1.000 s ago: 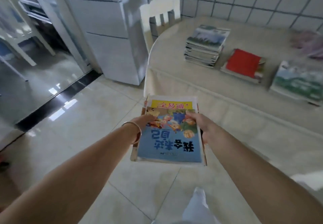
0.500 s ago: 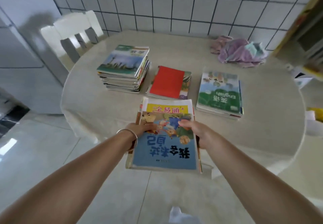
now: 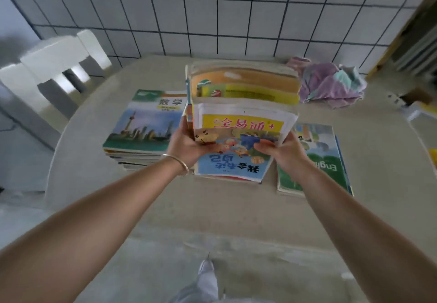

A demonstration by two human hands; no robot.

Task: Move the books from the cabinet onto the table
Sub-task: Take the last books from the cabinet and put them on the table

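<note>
While both arms reach out over a round, cloth-covered table [image 3: 151, 203], a person holds a bundle of children's workbooks [image 3: 238, 135] tilted up above the tabletop. On the bundle's left edge the left hand [image 3: 186, 145], a thin bangle [image 3: 176, 163] at its wrist, curls its fingers round the books; the right hand [image 3: 282, 152] pinches the right edge, thumb on the blue cartoon cover. Beneath and around the bundle, books already lie on the table: a stack topped by a maths textbook [image 3: 146, 123] showing a city skyline sits to the left, and a green English textbook [image 3: 321, 161] to the right. Beyond them, a crumpled purple cloth [image 3: 331, 85] rests near the tiled wall [image 3: 212, 12]. A white chair [image 3: 54, 64] stands at the table's left.
</note>
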